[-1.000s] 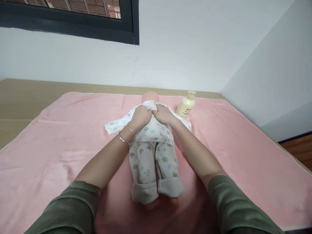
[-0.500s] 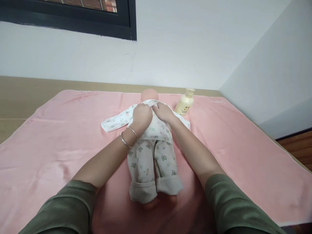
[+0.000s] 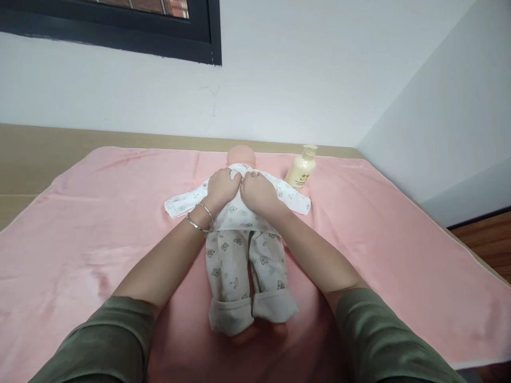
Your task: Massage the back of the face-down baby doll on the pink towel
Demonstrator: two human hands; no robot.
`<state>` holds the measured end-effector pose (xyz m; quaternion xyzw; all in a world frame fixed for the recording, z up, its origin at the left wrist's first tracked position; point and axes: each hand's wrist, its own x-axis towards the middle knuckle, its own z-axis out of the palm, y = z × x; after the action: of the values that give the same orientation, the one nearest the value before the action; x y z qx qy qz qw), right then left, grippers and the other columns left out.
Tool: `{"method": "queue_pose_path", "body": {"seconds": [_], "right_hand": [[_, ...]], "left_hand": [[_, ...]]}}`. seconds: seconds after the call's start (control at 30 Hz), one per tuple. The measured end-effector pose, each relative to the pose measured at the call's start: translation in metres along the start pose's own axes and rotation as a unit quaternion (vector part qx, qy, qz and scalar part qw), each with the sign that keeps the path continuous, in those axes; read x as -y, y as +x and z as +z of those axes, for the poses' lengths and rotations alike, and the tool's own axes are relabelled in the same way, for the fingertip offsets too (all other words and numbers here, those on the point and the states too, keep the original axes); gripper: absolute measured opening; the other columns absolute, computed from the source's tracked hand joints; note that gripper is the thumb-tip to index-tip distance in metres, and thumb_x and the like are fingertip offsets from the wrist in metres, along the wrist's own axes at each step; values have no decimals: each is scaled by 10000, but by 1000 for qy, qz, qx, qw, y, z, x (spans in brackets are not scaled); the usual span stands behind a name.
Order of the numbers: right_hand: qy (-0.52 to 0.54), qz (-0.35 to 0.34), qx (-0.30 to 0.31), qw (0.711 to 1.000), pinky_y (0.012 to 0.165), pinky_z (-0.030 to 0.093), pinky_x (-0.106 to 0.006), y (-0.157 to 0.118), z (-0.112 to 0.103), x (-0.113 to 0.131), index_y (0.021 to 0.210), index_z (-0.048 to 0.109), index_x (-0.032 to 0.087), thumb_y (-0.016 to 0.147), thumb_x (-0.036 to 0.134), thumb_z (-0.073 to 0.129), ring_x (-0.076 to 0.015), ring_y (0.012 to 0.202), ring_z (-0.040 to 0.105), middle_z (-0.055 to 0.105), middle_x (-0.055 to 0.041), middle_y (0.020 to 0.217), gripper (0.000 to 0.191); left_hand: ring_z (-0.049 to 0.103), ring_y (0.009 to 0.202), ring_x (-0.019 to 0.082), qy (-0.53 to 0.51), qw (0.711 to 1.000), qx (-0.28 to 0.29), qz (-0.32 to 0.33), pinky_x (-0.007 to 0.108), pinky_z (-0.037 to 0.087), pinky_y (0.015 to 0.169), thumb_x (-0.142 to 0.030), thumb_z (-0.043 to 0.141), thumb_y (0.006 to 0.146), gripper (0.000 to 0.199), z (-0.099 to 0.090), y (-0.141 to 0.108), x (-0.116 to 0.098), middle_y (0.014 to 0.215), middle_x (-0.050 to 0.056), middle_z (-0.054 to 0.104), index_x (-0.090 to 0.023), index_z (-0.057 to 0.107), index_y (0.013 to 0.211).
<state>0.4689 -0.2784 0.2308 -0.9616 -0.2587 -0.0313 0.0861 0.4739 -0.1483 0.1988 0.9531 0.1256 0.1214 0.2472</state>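
Observation:
A doll point(image 3: 241, 155) lies on a pink cloth point(image 3: 131, 234), its head toward the wall. It wears a white printed top point(image 3: 243, 217) and white printed trousers point(image 3: 233, 266) with turned-up cuffs. My left hand point(image 3: 223, 187) and my right hand point(image 3: 258, 192) meet at the upper middle of the top, just below the head. Fingers of both are closed on its fabric, thumbs close together. The exact pinch is partly hidden by my hands. Both sleeves of the top are spread out sideways.
A pale yellow pump bottle point(image 3: 301, 169) stands on the cloth to the right of the doll's head. Behind the cloth runs a wooden surface edge point(image 3: 167, 139) along the white wall point(image 3: 279, 80). A dark window frame point(image 3: 159, 37) is at the upper left.
My left hand has shifted left and slightly up; my right hand has moved left and down a little, its fingers now curled more. The doll's right-side sleeve shows more fully.

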Motion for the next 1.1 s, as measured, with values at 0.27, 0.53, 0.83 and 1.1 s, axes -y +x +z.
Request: {"method": "queue_pose_path", "body": {"seconds": [0.27,0.53,0.83,1.1], "right_hand": [[107,16,-7,994,1089,458,-458,27,10,-29,1333,599,82,1049,362,349,-359,1300,586,651,-212,1400,471],[116,11,-20,993,1177,389,-476,30,17,-29,1376,580,36,1034,352,360,-364,1367,544,608,-229,1467,515],[173,-15,-5,985,1147,429,-462,32,11,-45,1326,624,131,1022,444,429,-334,1328,600,641,-174,1452,478],[194,-25,-7,981,1117,455,-437,30,8,-48,1329,638,163,1016,455,442,-322,1306,623,664,-140,1437,471]], "left_hand": [[673,1151,329,30,999,-33,10,429,513,996,-403,382,995,411,9,-1,-2,1193,182,734,-148,679,1117],[661,1178,337,34,999,-33,11,439,504,1023,-407,363,1004,447,10,-1,-2,1213,186,723,-130,678,1160],[655,1197,339,35,999,-27,20,443,495,1051,-408,372,1006,450,7,-2,-3,1230,191,719,-137,684,1185],[651,1209,348,55,998,-17,35,459,496,1065,-407,320,1024,508,6,-1,-3,1262,200,711,-106,666,1244]]}}
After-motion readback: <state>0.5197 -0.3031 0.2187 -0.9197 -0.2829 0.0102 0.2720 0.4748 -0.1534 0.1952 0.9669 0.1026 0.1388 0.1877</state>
